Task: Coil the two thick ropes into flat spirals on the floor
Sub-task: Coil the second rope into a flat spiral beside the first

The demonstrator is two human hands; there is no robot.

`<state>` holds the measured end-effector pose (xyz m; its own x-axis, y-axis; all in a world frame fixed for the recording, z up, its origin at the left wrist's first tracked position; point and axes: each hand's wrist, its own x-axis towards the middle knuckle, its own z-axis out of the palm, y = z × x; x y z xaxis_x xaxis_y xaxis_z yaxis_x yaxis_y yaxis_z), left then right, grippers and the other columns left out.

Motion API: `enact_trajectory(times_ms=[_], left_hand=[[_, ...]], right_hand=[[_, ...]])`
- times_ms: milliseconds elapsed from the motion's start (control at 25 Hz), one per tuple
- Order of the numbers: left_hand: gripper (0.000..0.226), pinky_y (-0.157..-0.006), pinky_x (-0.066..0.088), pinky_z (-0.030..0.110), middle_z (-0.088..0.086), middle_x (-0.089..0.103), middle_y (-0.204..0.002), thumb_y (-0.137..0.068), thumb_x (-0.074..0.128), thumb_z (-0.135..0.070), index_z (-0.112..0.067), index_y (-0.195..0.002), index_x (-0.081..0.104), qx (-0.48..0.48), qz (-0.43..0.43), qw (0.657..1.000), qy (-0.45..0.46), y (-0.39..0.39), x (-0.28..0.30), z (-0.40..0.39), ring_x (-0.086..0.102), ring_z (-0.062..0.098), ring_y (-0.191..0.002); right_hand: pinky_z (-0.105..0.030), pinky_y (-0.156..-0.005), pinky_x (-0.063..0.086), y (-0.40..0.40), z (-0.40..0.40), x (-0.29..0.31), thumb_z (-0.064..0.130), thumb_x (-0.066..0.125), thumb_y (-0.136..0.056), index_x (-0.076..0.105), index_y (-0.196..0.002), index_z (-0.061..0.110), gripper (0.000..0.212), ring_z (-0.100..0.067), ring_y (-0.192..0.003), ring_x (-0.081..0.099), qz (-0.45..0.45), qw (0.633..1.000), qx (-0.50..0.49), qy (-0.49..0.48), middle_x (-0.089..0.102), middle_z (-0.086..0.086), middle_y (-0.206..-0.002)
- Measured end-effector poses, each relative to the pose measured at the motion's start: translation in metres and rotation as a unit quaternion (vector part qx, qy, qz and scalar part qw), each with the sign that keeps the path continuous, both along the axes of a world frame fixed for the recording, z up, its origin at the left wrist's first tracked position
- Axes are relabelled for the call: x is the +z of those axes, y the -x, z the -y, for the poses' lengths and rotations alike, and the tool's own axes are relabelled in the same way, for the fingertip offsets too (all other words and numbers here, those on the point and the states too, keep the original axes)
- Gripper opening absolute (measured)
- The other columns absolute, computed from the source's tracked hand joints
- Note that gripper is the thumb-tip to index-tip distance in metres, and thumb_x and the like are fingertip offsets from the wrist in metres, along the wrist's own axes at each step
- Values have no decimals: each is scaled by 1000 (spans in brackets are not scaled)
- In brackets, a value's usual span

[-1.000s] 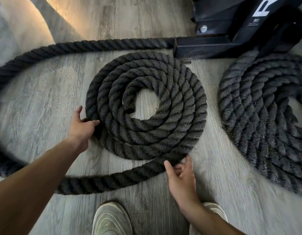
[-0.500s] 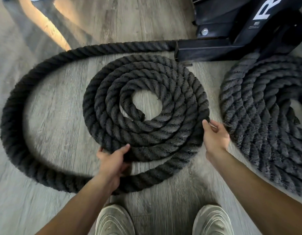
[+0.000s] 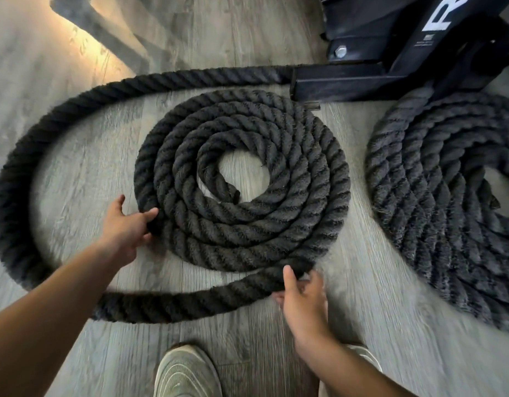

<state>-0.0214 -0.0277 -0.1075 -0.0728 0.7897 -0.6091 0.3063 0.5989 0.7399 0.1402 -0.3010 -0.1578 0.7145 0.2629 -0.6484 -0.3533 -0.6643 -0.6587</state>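
Observation:
A thick black rope [image 3: 302, 224] lies in a flat spiral of several turns in the middle of the floor. Its loose tail [image 3: 15, 179] sweeps in a wide loop around the left side, from the near edge up to the black frame. My left hand [image 3: 127, 224] grips the spiral's outer turn at its lower left edge. My right hand [image 3: 300, 293] grips the tail where it leaves the spiral at the near right. A second rope [image 3: 436, 202] lies coiled in a flat spiral at the right, partly cut off by the frame edge.
A black metal gym frame [image 3: 390, 55] with a bolt and white lettering stands at the far right, and both ropes run up to it. The floor [image 3: 76, 173] is grey wood planking. My two pale shoes [image 3: 187, 373] stand at the near edge.
My left hand moved from the spiral's near edge up to its lower left. My right hand came from the spiral's right side down to the tail at the near right. The tail lies closer in.

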Motion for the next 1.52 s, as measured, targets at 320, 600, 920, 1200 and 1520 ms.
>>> enact_trajectory(times_ms=[320,600,920,1200,1520], left_hand=[[109,-63,62,39,8,57,-134,-83,78,1,-50,-153,10,-10,36,993,110,-18,7,101,69,30,-97],[93,-69,54,37,6,60,-124,-88,68,-18,-34,-159,10,54,-10,998,26,-17,10,64,61,17,-88],[77,-87,55,39,0,57,-132,-95,70,-15,-27,-158,28,-50,-37,998,-19,-9,9,4,62,22,-112],[114,-85,57,49,12,47,-149,-86,79,-15,-41,-160,-5,-140,-133,981,21,10,1,63,55,32,-120],[72,-97,47,56,19,50,-135,-89,54,-64,-17,-144,51,-475,-390,715,-333,-28,15,58,47,44,-128]], right_hand=[[-41,-84,54,-129,-36,14,49,59,-96,60,-127,21,41,-25,-99,67,121,989,-79,1,70,1,-108],[-40,-93,51,-70,-1,22,50,59,-95,45,-139,35,50,-13,-101,62,109,992,-36,-45,64,9,-115],[-44,-83,58,-3,11,17,92,44,-58,20,-157,29,120,-15,-81,73,4,999,39,-6,71,3,-87],[-41,-91,51,-74,-2,23,52,57,-95,31,-153,41,64,-25,-113,62,55,998,13,-15,63,-2,-125],[-45,-102,48,-73,-13,17,61,56,-89,35,-148,39,66,-27,-125,57,88,996,3,-14,55,-1,-143]])
